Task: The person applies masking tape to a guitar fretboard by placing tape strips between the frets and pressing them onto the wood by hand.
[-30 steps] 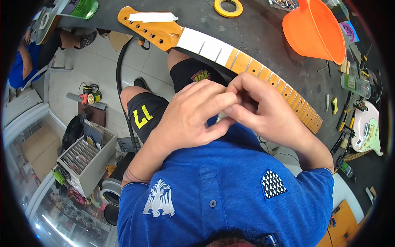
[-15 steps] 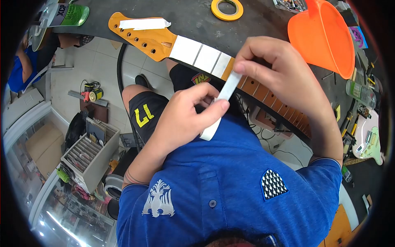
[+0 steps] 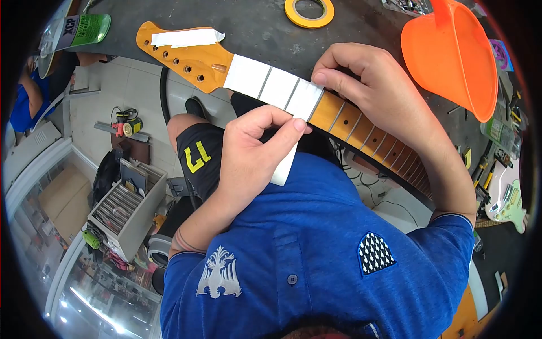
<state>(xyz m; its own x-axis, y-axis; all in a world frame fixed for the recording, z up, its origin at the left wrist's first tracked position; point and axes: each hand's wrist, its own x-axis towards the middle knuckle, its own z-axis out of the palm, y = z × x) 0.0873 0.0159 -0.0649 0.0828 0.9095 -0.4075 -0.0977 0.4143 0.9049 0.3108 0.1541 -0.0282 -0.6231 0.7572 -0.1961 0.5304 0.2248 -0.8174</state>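
Observation:
A guitar neck (image 3: 329,111) with an amber headstock (image 3: 186,63) lies slantwise across the bench edge. White masking tape (image 3: 248,74) covers the fretboard between the frets nearest the headstock, and another strip (image 3: 188,38) sits on the headstock. My left hand (image 3: 254,150) pinches masking tape at the neck's near edge, with a white roll (image 3: 285,168) partly hidden below the thumb. At the far edge, my right hand (image 3: 372,79) presses the strip's end with thumb and forefinger closed. Between both hands the strip lies across the fretboard beside a fret.
A yellow tape roll (image 3: 309,11) rests on the dark bench (image 3: 254,34). An orange scoop-like container (image 3: 451,62) stands right of my right hand. A green-labelled bottle (image 3: 84,29) is at far left, near another person in blue (image 3: 35,101). A pale guitar body (image 3: 505,198) lies far right.
The strip, held above the neck before, now lies on the fretboard. Both hands have come down to the neck's edges, and the neck appears shifted slightly left in view.

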